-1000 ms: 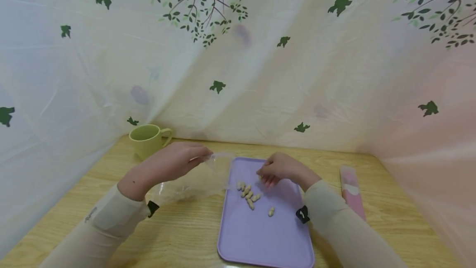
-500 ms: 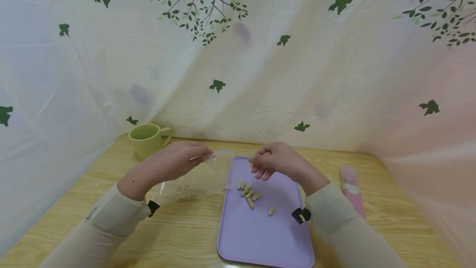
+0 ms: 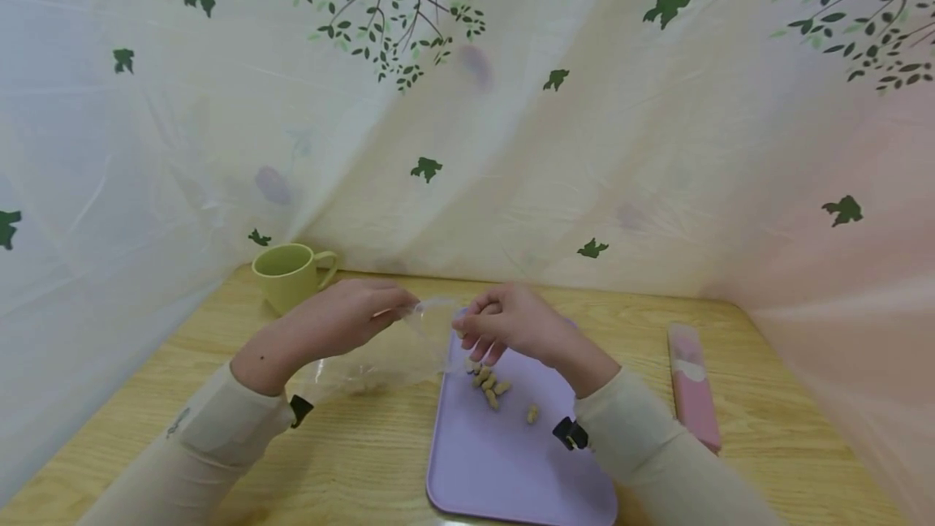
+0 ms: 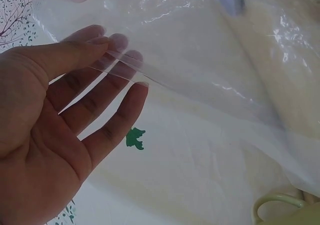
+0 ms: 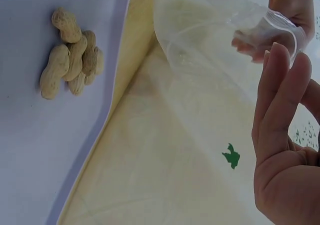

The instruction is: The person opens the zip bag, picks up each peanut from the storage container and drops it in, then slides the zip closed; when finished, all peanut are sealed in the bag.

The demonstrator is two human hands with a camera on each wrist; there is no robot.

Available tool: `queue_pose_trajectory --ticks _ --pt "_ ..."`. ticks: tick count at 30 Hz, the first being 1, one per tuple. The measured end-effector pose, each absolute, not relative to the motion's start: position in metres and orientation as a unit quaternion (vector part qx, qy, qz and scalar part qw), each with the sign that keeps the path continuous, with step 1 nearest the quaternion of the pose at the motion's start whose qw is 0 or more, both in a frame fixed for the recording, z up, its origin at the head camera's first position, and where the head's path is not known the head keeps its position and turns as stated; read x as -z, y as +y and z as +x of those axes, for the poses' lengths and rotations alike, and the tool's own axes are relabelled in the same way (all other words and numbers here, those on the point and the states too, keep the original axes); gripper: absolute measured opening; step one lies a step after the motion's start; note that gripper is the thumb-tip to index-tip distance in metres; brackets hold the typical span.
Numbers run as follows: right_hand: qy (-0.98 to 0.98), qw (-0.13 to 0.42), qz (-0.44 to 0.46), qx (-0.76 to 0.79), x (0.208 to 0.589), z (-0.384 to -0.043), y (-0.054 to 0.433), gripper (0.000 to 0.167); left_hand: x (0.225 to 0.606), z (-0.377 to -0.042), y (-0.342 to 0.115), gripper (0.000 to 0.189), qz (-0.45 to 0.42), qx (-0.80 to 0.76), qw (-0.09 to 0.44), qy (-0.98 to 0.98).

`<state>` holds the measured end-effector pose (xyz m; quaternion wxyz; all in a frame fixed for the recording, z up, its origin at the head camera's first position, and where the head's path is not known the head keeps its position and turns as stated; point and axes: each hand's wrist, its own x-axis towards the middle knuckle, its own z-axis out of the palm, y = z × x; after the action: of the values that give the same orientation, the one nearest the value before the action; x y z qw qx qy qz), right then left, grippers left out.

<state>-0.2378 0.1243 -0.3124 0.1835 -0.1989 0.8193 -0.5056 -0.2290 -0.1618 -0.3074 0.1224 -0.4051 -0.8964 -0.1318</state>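
My left hand (image 3: 339, 323) pinches the rim of a clear plastic bag (image 3: 380, 351) between thumb and fingertips; the left wrist view shows the film (image 4: 215, 80) stretching away from the fingers. The bag hangs beside the left edge of a purple tray (image 3: 504, 465). Over the tray's far left corner, at the bag's mouth, my right hand (image 3: 514, 323) pinches a peanut (image 3: 461, 334), mostly covered by the fingers. Beneath that hand several unshelled peanuts (image 3: 489, 390) lie in a cluster on the tray, with a single peanut (image 3: 532, 414) apart to the right.
A green mug (image 3: 286, 278) stands at the back left, behind the left hand. To the right of the tray lies a long pink and white packet (image 3: 694, 396) on the wooden table (image 3: 351, 461). A patterned curtain (image 3: 497, 153) encloses the back and sides.
My right hand has risen from the tray with a peanut and moved left to the bag's mouth. The left hand and the bag have stayed in place.
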Motion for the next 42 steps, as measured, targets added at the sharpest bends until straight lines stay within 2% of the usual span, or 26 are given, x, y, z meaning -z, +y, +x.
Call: queue_pose_trajectory --ticks 29,42 --pt "0.829 0.195 -0.193 0.487 0.317 -0.232 0.114 0.027 0.306 -0.225 -0.16 0.018 -0.411 0.127 0.127 -0.894" --pt "0.821 0.137 -0.128 0.539 0.322 -0.245 0.133 0.032 0.305 -0.225 -0.16 0.019 -0.404 0.124 0.126 -0.898"
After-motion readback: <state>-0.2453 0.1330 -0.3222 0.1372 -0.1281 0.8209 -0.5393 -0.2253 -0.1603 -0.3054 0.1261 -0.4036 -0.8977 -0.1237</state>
